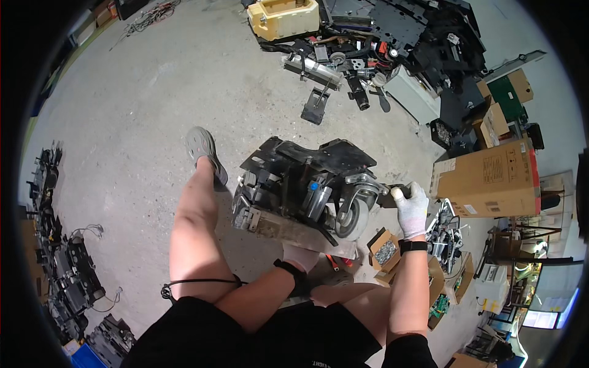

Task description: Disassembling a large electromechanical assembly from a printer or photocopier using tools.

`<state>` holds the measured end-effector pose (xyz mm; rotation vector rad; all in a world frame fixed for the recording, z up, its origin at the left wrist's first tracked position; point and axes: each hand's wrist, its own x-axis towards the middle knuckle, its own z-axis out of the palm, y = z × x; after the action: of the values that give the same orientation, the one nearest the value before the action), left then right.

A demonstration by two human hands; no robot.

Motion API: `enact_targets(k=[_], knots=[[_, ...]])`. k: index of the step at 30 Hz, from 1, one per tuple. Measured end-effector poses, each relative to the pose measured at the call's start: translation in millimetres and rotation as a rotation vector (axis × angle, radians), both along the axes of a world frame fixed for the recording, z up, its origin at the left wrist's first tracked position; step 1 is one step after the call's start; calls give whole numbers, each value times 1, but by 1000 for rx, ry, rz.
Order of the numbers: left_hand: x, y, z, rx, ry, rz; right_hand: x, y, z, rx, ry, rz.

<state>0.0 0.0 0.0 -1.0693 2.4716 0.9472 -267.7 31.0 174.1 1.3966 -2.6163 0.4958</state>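
In front of me is a black wheeled machine chassis (300, 165), tilted, with its inner parts showing. A grey caster wheel (352, 218) in a metal fork sits on its right, and a silver cylinder with a blue cap (316, 197) at its middle. Along the near side runs a worn metal plate (288, 230). My right hand (411, 211), in a white glove, is closed round a black part (392, 197) at the chassis's right end. Against the near edge of the plate is my gloved left hand (299, 255); its fingers are hidden beneath the plate.
A small carton of metal fasteners (385, 251) lies right of the chassis, near a large cardboard box (488, 181). Dismantled parts (356, 61) and a cream plastic housing (285, 19) are heaped ahead. More black parts (70, 264) line the left. My shoe (201, 144) rests on the concrete floor.
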Motion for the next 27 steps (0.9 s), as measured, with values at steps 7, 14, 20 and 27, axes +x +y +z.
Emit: enact_targets(k=[7,14,20,27], knots=[[38,31,-60,-1236,-155,-193,27,-1,-6,-33,59,12],[34,5,40,-2245,-1551,-2099,60,6,2,-25,226,43],[37,12,17,-2395,-1760,-2037,43,5,-3,-64,142,71],[34,0,60,-2312,-1461,-2302,71,21,3,-458,90,117]])
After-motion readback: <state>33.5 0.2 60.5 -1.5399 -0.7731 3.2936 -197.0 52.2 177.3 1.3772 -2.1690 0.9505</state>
